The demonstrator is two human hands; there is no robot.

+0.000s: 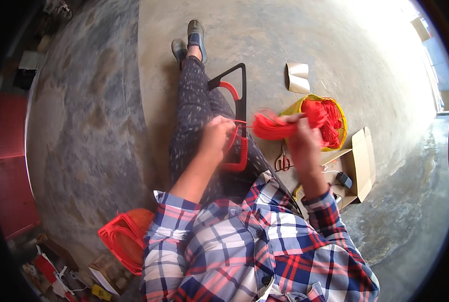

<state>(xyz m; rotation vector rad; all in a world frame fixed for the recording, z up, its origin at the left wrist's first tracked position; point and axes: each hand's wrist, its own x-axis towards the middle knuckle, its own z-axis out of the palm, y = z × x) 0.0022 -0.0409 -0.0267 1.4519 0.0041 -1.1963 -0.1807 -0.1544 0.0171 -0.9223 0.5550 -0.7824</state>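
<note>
My right hand (pixel 307 143) is closed round a looped bundle of red cord (pixel 273 127), which is smeared by motion. A strand of the cord stretches left from the bundle to my left hand (pixel 218 137), whose fingers are pinched on it. Across my lap, beside the left hand, lies a black and red frame (pixel 241 105) shaped like a hacksaw. Part of its red grip (pixel 240 157) shows just below the strand. Behind the right hand stands a yellow-rimmed bucket (pixel 343 128) with more red cord (pixel 331 118) in it.
Red-handled scissors (pixel 283 162) lie by the bucket. To the right is an open cardboard box (pixel 361 163) with a black adapter (pixel 343 179). A curved pale piece (pixel 298 78) rests on the concrete floor ahead. At my left stands a red plastic seat (pixel 129 236).
</note>
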